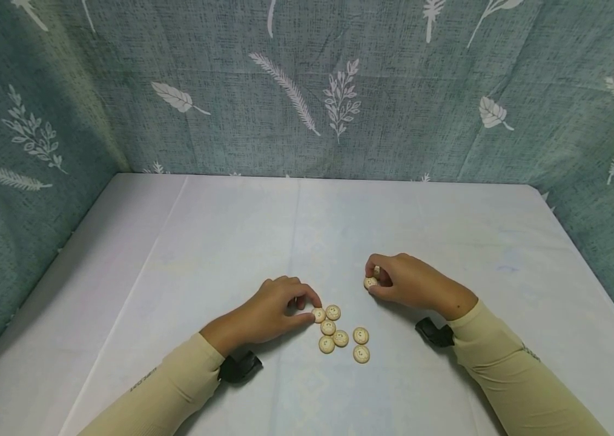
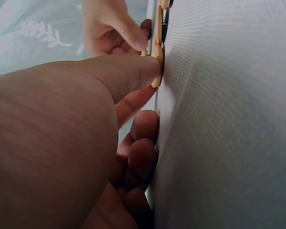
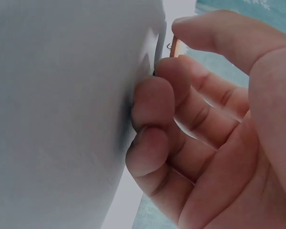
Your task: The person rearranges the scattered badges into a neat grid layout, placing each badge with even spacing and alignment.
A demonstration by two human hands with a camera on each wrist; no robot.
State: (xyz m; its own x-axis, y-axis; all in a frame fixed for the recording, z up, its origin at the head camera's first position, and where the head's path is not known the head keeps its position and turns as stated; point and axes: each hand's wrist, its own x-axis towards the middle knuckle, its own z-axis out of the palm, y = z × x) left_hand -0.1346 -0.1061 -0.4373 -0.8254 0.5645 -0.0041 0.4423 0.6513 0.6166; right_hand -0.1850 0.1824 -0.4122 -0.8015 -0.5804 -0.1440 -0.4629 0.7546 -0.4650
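Note:
My left hand (image 1: 271,309) pinches a round, cream-coloured wooden button (image 1: 318,315) between thumb and index finger, low at the table. In the left wrist view this button (image 2: 157,82) shows edge-on under the thumb tip. Close against it lies another button (image 1: 332,312), at the top of a small group. To the right and farther back, my right hand (image 1: 413,283) pinches a button (image 1: 370,283) between thumb and index finger, its other fingers curled. A second button (image 1: 376,272) shows partly behind those fingers. The right wrist view gives only the edge of a button (image 3: 175,46).
Below the left fingertips lie several buttons in a cluster, among them one button (image 1: 341,338) at its right. Two more, an upper button (image 1: 361,335) and a lower button (image 1: 361,354), stand apart to the right. A patterned green cloth (image 1: 307,91) hangs behind the white table (image 1: 231,230).

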